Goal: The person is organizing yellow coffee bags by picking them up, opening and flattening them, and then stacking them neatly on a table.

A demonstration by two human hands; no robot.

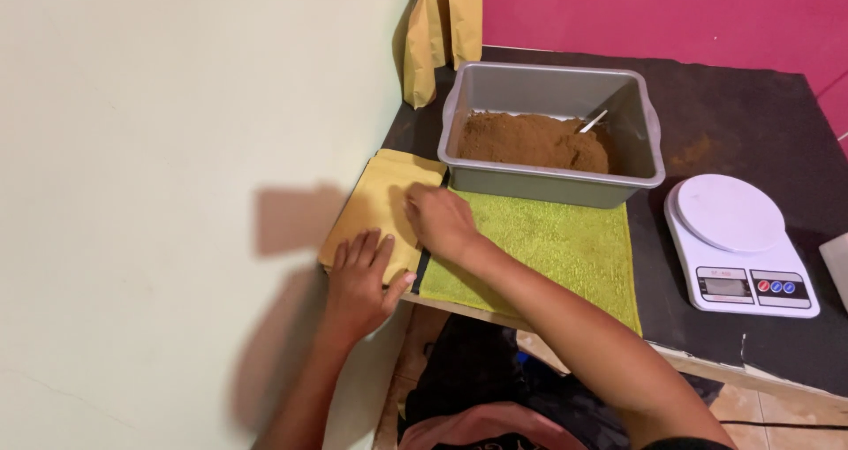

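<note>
Grey tub (548,185) beyond right hand (439,220), holds brown powder (530,141), probably a spoon | yellow pouches (375,207) stacked under both hands | right hand pinches top pouch | left hand (358,278) flat, released

1. A tub (549,123) of powder (530,141) sat at the back of the table (733,105), a spoon (593,121) in it.
2. A towel (548,247) lay before the tub.
3. Pouches (380,207) lay left of the towel, both hands on them: left hand (360,282), right hand (440,220).
4. A scale (738,242) stood right of the towel.
</note>
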